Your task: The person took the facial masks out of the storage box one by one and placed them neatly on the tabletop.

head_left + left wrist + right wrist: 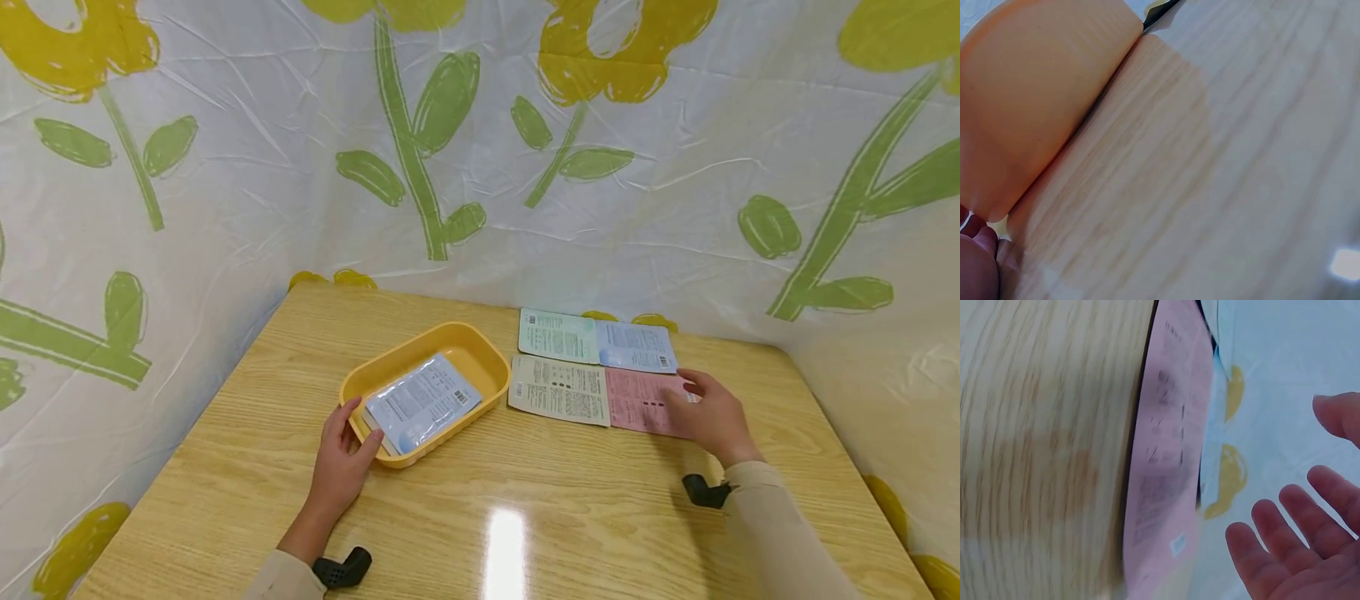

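Note:
My left hand (341,462) holds the near left end of a yellow plastic tray (457,333), thumb and fingers spread around its corner. In the left wrist view, the tray's outer wall (1041,94) rises beside the fingertips (982,234). A pale blue printed sachet (423,402) lies inside on top of a paler one. Over the right end of a pink sachet (637,404) hovers my right hand (716,421). The right wrist view shows its fingers (1266,515) spread and relaxed, apart from the pink sachet (1169,425).
Beside the pink sachet lies a beige one (558,390); behind them are a green (558,336) and a blue sachet (636,346), together forming a two-by-two block. The wooden table (600,500) ends at a flower-printed cloth (480,208) behind and at the sides.

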The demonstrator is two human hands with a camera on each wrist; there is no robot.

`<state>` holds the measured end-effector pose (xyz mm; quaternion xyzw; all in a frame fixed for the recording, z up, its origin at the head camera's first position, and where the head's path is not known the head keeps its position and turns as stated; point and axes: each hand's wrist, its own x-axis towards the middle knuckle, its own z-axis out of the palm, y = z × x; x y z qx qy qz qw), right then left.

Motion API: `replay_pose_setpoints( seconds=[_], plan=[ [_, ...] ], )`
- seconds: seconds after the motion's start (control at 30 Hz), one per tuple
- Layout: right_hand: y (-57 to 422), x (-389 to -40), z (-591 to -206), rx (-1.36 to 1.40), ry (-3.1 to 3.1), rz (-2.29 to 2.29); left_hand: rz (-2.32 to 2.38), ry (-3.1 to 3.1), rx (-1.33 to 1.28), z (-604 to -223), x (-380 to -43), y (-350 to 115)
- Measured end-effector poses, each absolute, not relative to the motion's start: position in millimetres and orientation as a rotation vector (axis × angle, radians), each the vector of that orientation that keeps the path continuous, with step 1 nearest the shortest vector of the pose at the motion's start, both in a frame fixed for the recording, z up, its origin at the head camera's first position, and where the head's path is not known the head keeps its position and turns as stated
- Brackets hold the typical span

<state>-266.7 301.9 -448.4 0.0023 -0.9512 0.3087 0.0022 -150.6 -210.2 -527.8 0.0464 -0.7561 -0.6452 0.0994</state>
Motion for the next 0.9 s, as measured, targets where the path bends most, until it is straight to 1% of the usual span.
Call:
replay_pose_setpoints(
  seconds=[0.4,0.73,0.9],
  plan=[
    [257.5,-261.5,-437.8,0.196,-2.943,1.008,-1.909,-2.243,0.141,-527.5,-150.5,-210.4],
    [219.0,-251.3,-446.3,0.321,-2.848,1.247,-1.896,-2.25,0.154,-526.7,-151.3,-210.0],
    [198.6,-250.9,-448.7,0.412,-2.826,1.273,-1.898,-2.25,0.159,-527.6,-151.1,-210.1]
  ],
)
